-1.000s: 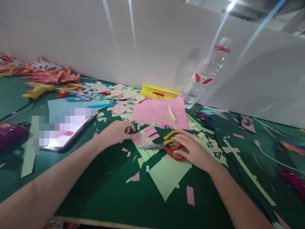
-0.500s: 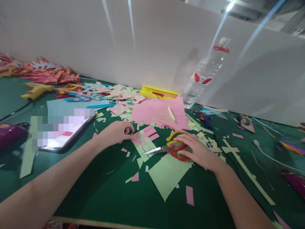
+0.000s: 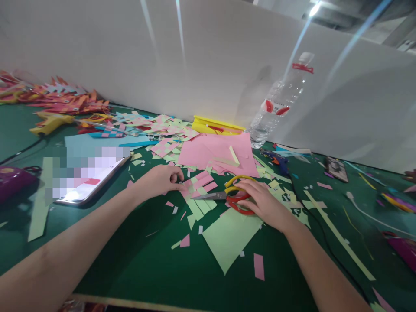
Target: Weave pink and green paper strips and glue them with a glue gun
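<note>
My left hand point(image 3: 159, 180) rests on the green table with its fingers curled, pinching the edge of a woven pink and green paper piece point(image 3: 199, 187). My right hand point(image 3: 261, 203) lies over the red and yellow handles of a pair of scissors point(image 3: 227, 196), fingers bent around them. The scissor blades point left, their tips over the woven piece. A light green paper sheet point(image 3: 227, 236) lies just under my right wrist.
A phone point(image 3: 86, 173) lies at the left. Pink sheets point(image 3: 221, 154), woven squares and paper scraps cover the middle of the green table point(image 3: 146, 268). A plastic bottle point(image 3: 279, 102) and a yellow box point(image 3: 216, 125) stand by the white wall. A yellow glue gun point(image 3: 48, 123) lies far left.
My right hand slid the scissors up and left, so the blades now reach the woven piece. My left hand has stayed in place.
</note>
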Action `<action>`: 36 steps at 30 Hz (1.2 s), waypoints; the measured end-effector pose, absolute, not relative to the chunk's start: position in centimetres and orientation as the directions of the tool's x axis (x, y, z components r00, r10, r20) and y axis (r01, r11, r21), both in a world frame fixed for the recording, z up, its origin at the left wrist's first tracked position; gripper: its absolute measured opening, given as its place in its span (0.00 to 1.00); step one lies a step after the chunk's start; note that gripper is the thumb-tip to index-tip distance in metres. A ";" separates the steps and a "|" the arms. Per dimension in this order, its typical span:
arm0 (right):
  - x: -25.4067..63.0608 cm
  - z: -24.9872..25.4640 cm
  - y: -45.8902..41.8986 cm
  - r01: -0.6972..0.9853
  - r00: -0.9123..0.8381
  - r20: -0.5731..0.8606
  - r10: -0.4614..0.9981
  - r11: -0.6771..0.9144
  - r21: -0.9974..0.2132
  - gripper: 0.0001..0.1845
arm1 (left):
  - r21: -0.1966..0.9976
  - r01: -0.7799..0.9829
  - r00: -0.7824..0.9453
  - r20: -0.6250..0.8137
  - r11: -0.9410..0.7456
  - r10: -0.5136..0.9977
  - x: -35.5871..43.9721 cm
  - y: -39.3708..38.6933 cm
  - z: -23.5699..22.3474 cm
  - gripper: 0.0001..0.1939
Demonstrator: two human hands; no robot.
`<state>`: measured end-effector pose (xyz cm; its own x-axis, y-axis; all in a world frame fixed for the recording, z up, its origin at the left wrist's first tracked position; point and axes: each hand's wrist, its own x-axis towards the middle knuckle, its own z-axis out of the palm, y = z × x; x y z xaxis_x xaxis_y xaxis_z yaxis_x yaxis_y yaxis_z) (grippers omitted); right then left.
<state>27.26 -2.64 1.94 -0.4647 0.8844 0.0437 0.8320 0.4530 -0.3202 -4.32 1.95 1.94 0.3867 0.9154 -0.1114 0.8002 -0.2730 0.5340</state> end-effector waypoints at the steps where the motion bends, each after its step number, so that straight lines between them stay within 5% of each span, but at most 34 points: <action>1: 27.3 2.0 -2.6 0.834 -0.465 0.043 0.884 0.453 -0.315 0.21 | 0.535 0.799 0.391 -0.112 -0.276 0.914 -4.3 2.0 1.9 0.15; 19: 28.6 3.0 -3.2 0.833 -0.481 -0.018 0.876 0.450 -0.322 0.21 | 0.547 0.797 0.387 -0.140 -0.255 0.911 -4.4 1.9 2.0 0.17; 24: 29.9 3.2 -3.0 0.855 -0.387 -0.031 0.922 0.346 -0.385 0.24 | 0.548 0.794 0.391 -0.130 -0.263 0.911 -4.3 1.8 2.2 0.18; 36: 32.0 2.1 -1.1 0.831 0.062 0.309 0.949 0.123 -0.542 0.24 | 0.561 0.785 0.407 -0.146 -0.264 0.901 -4.3 1.8 2.6 0.14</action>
